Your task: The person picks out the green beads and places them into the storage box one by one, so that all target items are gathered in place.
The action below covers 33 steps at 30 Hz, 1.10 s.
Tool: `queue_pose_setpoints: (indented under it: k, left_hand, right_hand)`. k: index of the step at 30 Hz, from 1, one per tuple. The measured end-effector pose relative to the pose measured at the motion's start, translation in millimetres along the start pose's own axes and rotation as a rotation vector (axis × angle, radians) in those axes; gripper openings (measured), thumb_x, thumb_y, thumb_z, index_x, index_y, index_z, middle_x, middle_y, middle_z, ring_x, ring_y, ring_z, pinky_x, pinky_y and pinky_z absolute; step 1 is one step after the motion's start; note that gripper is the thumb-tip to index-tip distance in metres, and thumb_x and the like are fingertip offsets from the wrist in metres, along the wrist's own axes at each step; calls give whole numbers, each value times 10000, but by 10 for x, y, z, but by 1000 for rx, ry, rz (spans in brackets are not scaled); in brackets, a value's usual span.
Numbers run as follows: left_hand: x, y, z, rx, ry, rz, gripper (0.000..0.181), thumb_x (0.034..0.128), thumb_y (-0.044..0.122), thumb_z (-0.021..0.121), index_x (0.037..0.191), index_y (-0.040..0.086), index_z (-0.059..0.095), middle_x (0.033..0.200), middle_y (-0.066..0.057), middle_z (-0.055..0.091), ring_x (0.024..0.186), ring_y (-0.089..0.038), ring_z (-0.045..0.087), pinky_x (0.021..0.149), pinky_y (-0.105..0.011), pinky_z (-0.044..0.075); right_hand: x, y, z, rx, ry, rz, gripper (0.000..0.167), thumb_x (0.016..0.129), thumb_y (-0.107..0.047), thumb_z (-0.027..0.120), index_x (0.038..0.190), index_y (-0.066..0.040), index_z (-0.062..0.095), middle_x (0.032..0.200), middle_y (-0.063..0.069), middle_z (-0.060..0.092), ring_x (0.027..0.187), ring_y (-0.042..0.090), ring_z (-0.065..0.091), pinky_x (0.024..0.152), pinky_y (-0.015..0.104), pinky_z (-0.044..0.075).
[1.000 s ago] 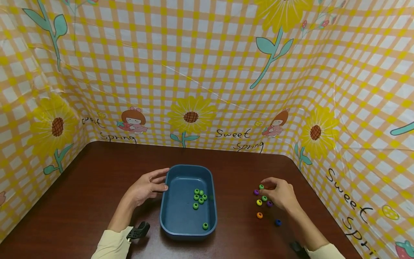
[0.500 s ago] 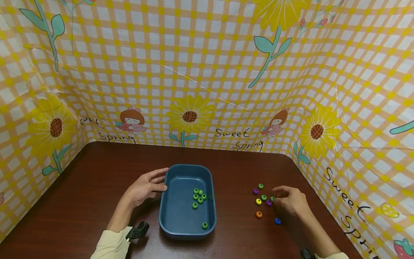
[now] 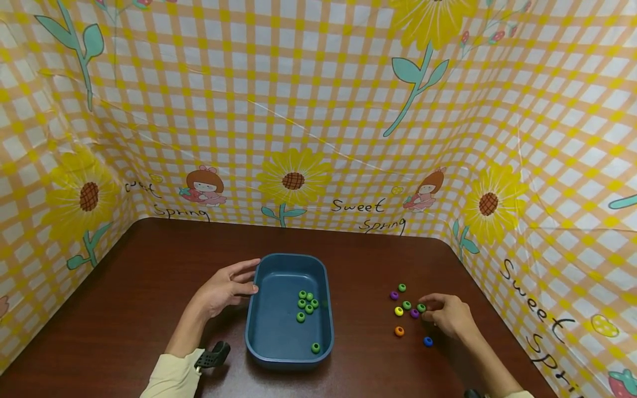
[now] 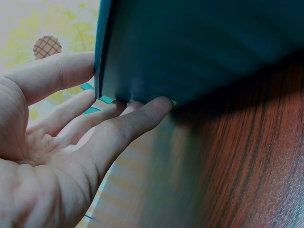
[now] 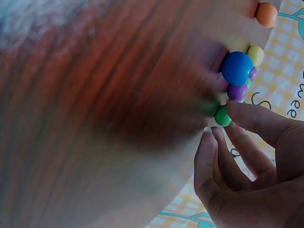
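Note:
On the table stands a blue rectangular container with several green beads inside. My left hand holds its left side, thumb at the rim and fingers against the outer wall; the left wrist view shows this close up. To the right, my right hand pinches a green bead between thumb and fingertips, low at the tabletop. Beside it lie a purple bead, another green bead and a blue bead. Part of the pinched bead is hidden by the thumb in the right wrist view.
Farther left in the loose group are a yellow bead, an orange bead, a second purple bead and one more green bead. A checked sunflower cloth walls the dark wooden table at the back and sides.
My right hand has left the far green bead and moved right and nearer, to the green bead by the purple one. The left hand and the container have stayed in place.

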State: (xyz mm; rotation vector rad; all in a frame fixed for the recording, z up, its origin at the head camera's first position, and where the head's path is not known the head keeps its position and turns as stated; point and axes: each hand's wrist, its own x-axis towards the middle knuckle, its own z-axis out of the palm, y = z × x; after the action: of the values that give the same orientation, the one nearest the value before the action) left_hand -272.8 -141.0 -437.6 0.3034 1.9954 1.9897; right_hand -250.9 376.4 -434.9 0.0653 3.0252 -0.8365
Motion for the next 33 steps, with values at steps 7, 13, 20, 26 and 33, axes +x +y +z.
queue_pose_setpoints:
  k: [7, 13, 20, 26, 33]
  left_hand:
    - [2, 0, -11, -6, -6, 3, 713, 954, 18, 654, 1583, 38, 318, 1552, -307, 398, 1229, -442, 624, 901, -480, 573]
    - [3, -11, -15, -6, -10, 6, 720, 950, 23, 658, 1583, 36, 316, 1553, -309, 395, 1239, -452, 614, 910, -487, 568]
    - [2, -9, -12, -10, -20, 12, 715, 958, 17, 648, 1587, 37, 308, 1558, -308, 388, 1246, -455, 608, 922, -505, 562]
    - [-1, -12, -13, -11, -24, 14, 714, 963, 24, 646, 1588, 37, 304, 1559, -309, 385, 1238, -446, 616, 919, -499, 565]
    - [4, -29, -18, -9, -19, 10, 702, 964, 16, 638, 1586, 42, 312, 1556, -304, 394, 1254, -468, 598, 906, -485, 572]
  right_hand:
    - [10, 25, 20, -8, 19, 13, 250, 853, -99, 752, 1099, -55, 752, 908, 58, 718, 672, 149, 606, 612, 330, 465]
    - [7, 29, 25, -4, 15, 18, 199, 857, -97, 752, 1052, -56, 754, 867, 34, 727, 666, 142, 616, 605, 331, 472]
    - [-17, 18, 16, 16, 11, 15, 185, 869, -91, 738, 1045, -37, 746, 829, 25, 728, 664, 146, 619, 597, 331, 480]
    - [-17, 33, 2, 18, 15, 23, 188, 870, -97, 728, 1047, -36, 745, 785, 10, 713, 661, 157, 613, 588, 336, 460]
    - [-12, 11, -37, 19, 28, 28, 193, 887, -147, 720, 1053, -52, 741, 796, 23, 733, 652, 144, 627, 585, 333, 465]
